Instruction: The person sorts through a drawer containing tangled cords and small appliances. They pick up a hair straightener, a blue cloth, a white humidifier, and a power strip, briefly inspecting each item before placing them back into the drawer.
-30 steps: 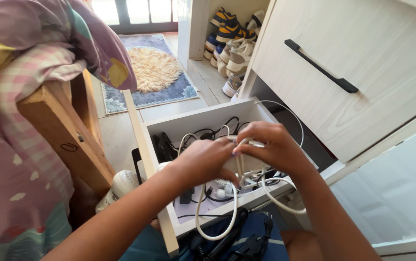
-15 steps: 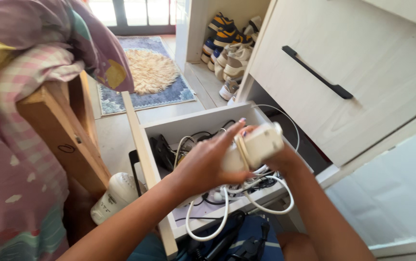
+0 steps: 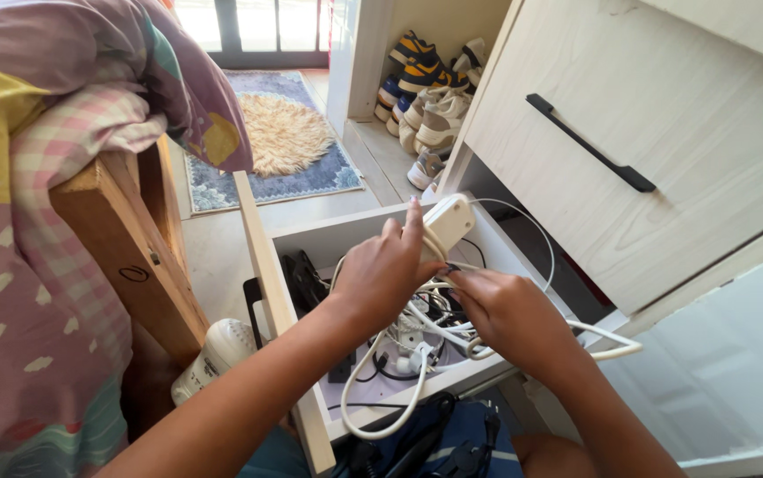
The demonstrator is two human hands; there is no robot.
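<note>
My left hand [image 3: 386, 276] holds a white power adapter [image 3: 449, 222] upright above the open white drawer [image 3: 343, 231]. Its thick white cable [image 3: 381, 416] loops down over the drawer's front edge and out to the right. My right hand [image 3: 510, 320] is closed around a stretch of that white cable just below the adapter. Black and white cords and small chargers [image 3: 408, 341] lie tangled inside the drawer under both hands.
A wooden bed frame [image 3: 129, 252] with patterned bedding [image 3: 36, 133] stands at the left. A white bottle-like object [image 3: 213, 354] lies on the floor beside the drawer. A closed drawer with a black handle [image 3: 589, 146] is at the right. Shoes [image 3: 426, 84] and a rug [image 3: 279, 137] lie beyond.
The adapter has turned upright and moved into my left hand alone. My right hand dropped lower and pulled the white cable out toward the right.
</note>
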